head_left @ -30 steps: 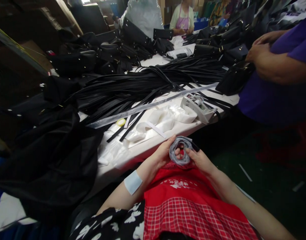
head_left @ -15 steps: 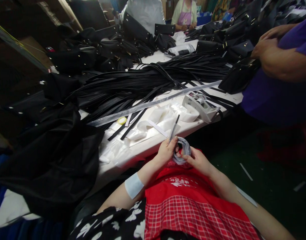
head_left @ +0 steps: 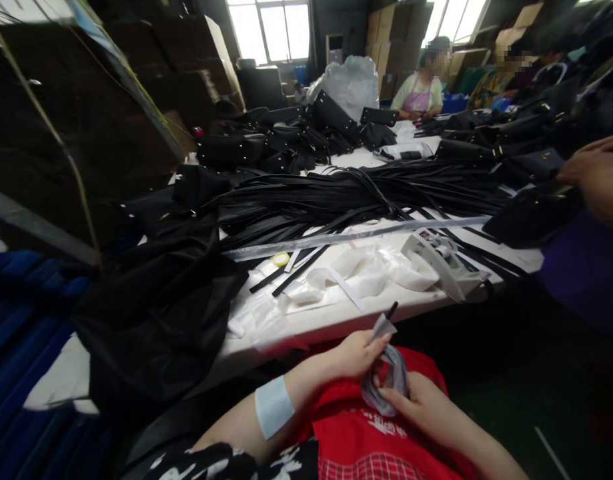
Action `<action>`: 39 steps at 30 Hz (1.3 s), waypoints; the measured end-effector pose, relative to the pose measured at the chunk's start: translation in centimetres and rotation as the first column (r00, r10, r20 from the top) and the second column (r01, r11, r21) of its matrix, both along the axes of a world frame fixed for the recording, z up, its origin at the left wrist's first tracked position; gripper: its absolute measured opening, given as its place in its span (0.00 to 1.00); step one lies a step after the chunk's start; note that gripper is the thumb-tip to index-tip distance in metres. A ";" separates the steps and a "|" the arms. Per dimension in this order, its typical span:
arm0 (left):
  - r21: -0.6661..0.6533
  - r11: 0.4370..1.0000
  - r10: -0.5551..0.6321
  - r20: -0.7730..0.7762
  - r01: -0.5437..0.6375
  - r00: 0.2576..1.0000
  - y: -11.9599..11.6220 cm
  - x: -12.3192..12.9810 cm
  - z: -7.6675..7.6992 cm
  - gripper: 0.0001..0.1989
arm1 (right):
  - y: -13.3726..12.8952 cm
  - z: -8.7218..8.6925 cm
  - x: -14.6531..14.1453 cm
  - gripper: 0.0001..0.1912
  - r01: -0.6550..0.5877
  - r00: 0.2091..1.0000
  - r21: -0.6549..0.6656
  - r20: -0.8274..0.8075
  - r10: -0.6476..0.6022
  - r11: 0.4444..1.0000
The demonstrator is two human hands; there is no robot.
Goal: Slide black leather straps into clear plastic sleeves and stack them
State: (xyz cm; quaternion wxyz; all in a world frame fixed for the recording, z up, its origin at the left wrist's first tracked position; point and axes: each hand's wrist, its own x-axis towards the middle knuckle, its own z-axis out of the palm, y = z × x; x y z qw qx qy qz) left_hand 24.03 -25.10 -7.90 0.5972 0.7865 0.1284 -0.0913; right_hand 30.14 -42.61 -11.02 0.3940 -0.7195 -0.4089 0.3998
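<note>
In front of the red apron [head_left: 381, 440] I hold a loop of black strap coiled up in greyish plastic film [head_left: 397, 373]. My left hand [head_left: 361, 353] pinches the top left of the coil, where a loose film end and a dark strap tip stick up. My right hand [head_left: 420, 403] grips its lower right side, thumb on the front and fingers partly hidden behind it. Just beyond, on the white table [head_left: 331, 320], lie crumpled white film strips [head_left: 356, 270] and a tape dispenser [head_left: 439, 260].
A long pile of black straps [head_left: 306, 200] crosses the table, with a flat plastic-sleeved strap [head_left: 361, 235] before it. A yellow tape roll [head_left: 281, 259] lies nearby. Black bags [head_left: 231, 150] crowd the back; black fabric [head_left: 161, 313] hangs left. At right a co-worker's hands [head_left: 599, 170] hold a black bag.
My view has tilted up and turned left, so things sit lower and further right. The strip that stood up from the coil is now folded down to a short end near my left fingers.
</note>
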 end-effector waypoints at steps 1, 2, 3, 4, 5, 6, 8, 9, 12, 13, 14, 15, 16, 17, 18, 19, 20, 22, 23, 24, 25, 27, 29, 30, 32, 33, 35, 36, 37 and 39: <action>0.077 0.997 0.013 -0.003 -0.013 1.000 0.0 -0.4 -0.3 0.30 | -0.2 0.2 0.0 0.18 -0.046 0.999 -0.042 0.020 0.046 0.998; 0.125 0.992 0.023 -0.019 -0.020 1.000 0.0 -0.7 -0.6 0.29 | -0.4 0.4 0.2 0.17 -0.079 0.995 -0.084 0.050 0.084 0.993; 0.151 0.988 0.024 -0.043 -0.017 0.999 0.0 -1.0 -0.8 0.29 | -0.6 0.8 0.5 0.17 -0.076 0.991 -0.120 0.101 0.088 0.990; 0.160 0.987 0.014 -0.073 -0.002 0.997 -0.1 -1.2 -1.0 0.28 | -0.9 1.3 1.0 0.17 -0.031 0.981 -0.133 0.183 0.055 0.991; 0.163 0.986 -0.011 -0.103 0.028 0.995 -0.1 -1.4 -1.1 0.27 | -1.1 1.9 1.5 0.17 0.049 0.954 -0.104 0.300 -0.016 0.993; 0.169 0.983 -0.045 -0.124 0.066 0.991 -0.2 -1.5 -1.1 0.26 | -1.1 2.6 2.1 0.18 0.136 0.898 -0.030 0.425 -0.110 0.990; 0.185 0.974 -0.104 -0.152 0.132 0.983 -0.3 -1.8 -1.0 0.24 | -0.9 3.7 3.1 0.22 0.202 0.765 0.163 0.589 -0.259 0.966; 0.182 0.972 -0.120 -0.161 0.149 0.980 -0.3 -1.9 -0.9 0.22 | -0.6 4.0 3.4 0.24 0.169 0.750 0.203 0.608 -0.259 0.965; 0.164 0.982 -0.076 -0.120 0.095 0.990 -0.2 -2.8 -1.1 0.17 | 0.8 3.8 3.0 0.24 0.017 0.904 0.078 0.424 -0.048 0.997; 0.166 0.985 -0.037 -0.077 0.049 0.996 -0.2 -3.3 -1.2 0.16 | 1.2 3.3 2.5 0.25 -0.007 0.947 0.041 0.321 -0.007 0.999; 0.166 0.986 0.005 -0.024 -0.001 1.000 -0.1 -3.8 -1.5 0.17 | 1.6 2.8 2.0 0.27 -0.010 0.972 0.023 0.236 0.005 1.000; 0.161 0.986 0.044 0.033 -0.049 0.998 -0.1 -4.4 -1.7 0.18 | 1.9 2.2 1.4 0.29 0.004 0.984 0.022 0.178 -0.008 1.000; 0.148 0.985 0.078 0.087 -0.091 0.993 0.0 -5.0 -2.0 0.19 | 2.1 1.7 0.8 0.31 0.025 0.989 0.026 0.145 -0.028 0.999; 0.120 0.985 0.109 0.133 -0.125 0.985 0.0 -5.5 -2.3 0.20 | 2.3 1.3 0.4 0.32 0.033 0.992 0.025 0.124 -0.036 0.999; 0.084 0.985 0.138 0.165 -0.153 0.977 0.0 -5.9 -2.6 0.20 | 2.5 1.0 0.2 0.33 0.023 0.994 0.023 0.108 -0.025 0.999; 0.045 0.982 0.170 0.186 -0.181 0.968 0.1 -6.3 -2.8 0.21 | 2.6 0.8 0.2 0.33 -0.002 0.996 0.024 0.092 0.000 1.000; 0.009 0.979 0.200 0.191 -0.205 0.961 0.1 -6.5 -3.0 0.21 | 2.9 0.8 0.5 0.34 -0.031 0.996 0.028 0.081 0.029 0.999; -0.042 0.971 0.241 0.166 -0.237 0.956 0.3 -6.8 -3.3 0.24 | 3.9 0.7 1.8 0.33 -0.064 0.994 0.034 0.094 0.061 0.997; -0.056 0.969 0.248 0.145 -0.242 0.958 0.4 -6.8 -3.4 0.25 | 4.6 0.7 2.7 0.32 -0.055 0.990 0.038 0.130 0.050 0.998; -0.067 0.968 0.248 0.124 -0.241 0.961 0.5 -6.7 -3.6 0.27 | 5.6 0.7 3.7 0.30 -0.026 0.981 0.045 0.192 0.017 0.999; -0.078 0.968 0.246 0.105 -0.239 0.964 0.6 -6.7 -3.7 0.28 | 6.8 0.6 4.7 0.27 0.018 0.961 0.057 0.275 -0.033 0.998; -0.105 0.967 0.239 0.071 -0.231 0.968 0.6 -6.5 -3.9 0.28 | 9.6 0.1 6.4 0.21 0.101 0.873 0.103 0.467 -0.138 0.990; -0.127 0.963 0.245 0.047 -0.238 0.968 0.5 -6.3 -4.0 0.28 | 12.7 -0.6 7.1 0.17 0.137 0.745 0.138 0.638 -0.194 0.981; -0.130 0.961 0.252 0.037 -0.245 0.967 0.4 -6.2 -4.1 0.28 | 14.1 -1.0 7.2 0.15 0.146 0.690 0.145 0.694 -0.205 0.979; -0.124 0.955 0.274 0.016 -0.270 0.962 0.4 -6.3 -4.2 0.29 | 16.4 -1.7 7.0 0.12 0.162 0.622 0.146 0.753 -0.216 0.976; -0.120 0.953 0.282 0.005 -0.280 0.959 0.4 -6.4 -4.2 0.29 | 17.2 -2.0 6.9 0.11 0.174 0.611 0.147 0.759 -0.224 0.974; -0.122 0.948 0.294 -0.008 -0.293 0.956 0.6 -6.7 -4.2 0.31 | 18.0 -2.1 6.8 0.10 0.194 0.617 0.151 0.750 -0.240 0.969; -0.129 0.946 0.300 -0.008 -0.298 0.954 0.8 -6.8 -4.2 0.31 | 17.9 -2.0 7.0 0.11 0.203 0.626 0.155 0.739 -0.250 0.967; -0.139 0.943 0.303 -0.009 -0.301 0.953 0.9 -7.0 -4.1 0.32 | 17.5 -1.8 7.2 0.12 0.213 0.640 0.159 0.723 -0.261 0.964; -0.165 0.938 0.306 -0.020 -0.305 0.952 1.2 -7.2 -3.9 0.32 | 16.1 -1.0 7.6 0.13 0.215 0.683 0.168 0.678 -0.271 0.962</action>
